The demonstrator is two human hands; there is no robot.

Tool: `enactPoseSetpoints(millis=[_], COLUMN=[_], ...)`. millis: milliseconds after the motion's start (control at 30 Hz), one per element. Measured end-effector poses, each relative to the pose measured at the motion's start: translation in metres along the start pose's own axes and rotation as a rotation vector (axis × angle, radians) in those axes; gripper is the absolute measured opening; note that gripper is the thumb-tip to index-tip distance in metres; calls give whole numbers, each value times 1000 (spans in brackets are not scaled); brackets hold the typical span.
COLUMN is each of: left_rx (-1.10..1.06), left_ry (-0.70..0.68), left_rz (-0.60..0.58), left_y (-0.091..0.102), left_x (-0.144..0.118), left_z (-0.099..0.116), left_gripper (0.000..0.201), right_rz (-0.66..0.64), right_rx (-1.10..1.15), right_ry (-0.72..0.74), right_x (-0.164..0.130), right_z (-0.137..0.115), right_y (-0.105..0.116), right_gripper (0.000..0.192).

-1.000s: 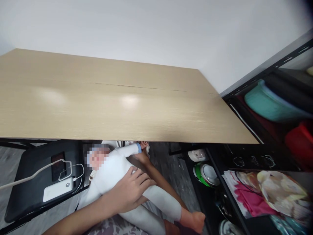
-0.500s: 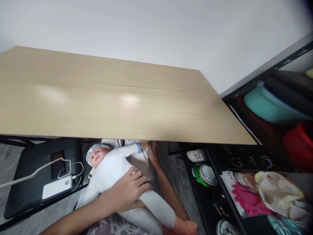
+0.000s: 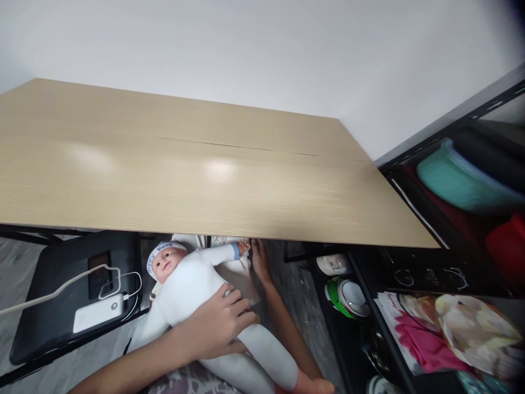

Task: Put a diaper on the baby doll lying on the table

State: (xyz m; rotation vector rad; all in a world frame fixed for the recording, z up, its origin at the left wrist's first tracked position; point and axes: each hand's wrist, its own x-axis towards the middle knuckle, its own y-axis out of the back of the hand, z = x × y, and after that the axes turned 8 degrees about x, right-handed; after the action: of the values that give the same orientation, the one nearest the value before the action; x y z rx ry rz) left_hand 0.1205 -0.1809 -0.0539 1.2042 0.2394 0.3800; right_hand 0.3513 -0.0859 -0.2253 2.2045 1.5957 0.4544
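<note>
2 hands: left hand (image 3: 219,327) clasps baby doll (image 3: 192,284) – right hand (image 3: 258,258) reaches under table (image 3: 184,180), grip unclear.
Shelf (image 3: 404,323): cooker (image 3: 346,295), bagged cloth (image 3: 471,325).

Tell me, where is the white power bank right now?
The white power bank lies at lower left on the black chair, left of the baby doll, cabled beside a phone.
</note>
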Motion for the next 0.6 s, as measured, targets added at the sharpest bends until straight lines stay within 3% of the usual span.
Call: enactPoseSetpoints(millis=[67,167,267,367,500,600], left_rx=[1,-14,-50,-74,-95,-130], left_ry=[-13,-32,-47,-42,-11,14], left_rz=[2,8,26,57,62,87], left_y=[1,3,6,5,3,6], left_x=[0,1,2,0,-6,-11], left_z=[0,0,1,1,0,1], left_gripper=[48,47,45,43,44,46], right_rz=[70,69,-167,-474,-812,-919], right_rx=[20,34,-55,-186,-348,-437], right_ry=[4,153,368,503,506,496], right_x=[-16,-37,-46,-38,-20,-15], right_z=[-11,-47,-91,-123,-143,-153], right_y=[22,46,46,25,-2,-9], right_gripper=[55,38,29,50,64,56])
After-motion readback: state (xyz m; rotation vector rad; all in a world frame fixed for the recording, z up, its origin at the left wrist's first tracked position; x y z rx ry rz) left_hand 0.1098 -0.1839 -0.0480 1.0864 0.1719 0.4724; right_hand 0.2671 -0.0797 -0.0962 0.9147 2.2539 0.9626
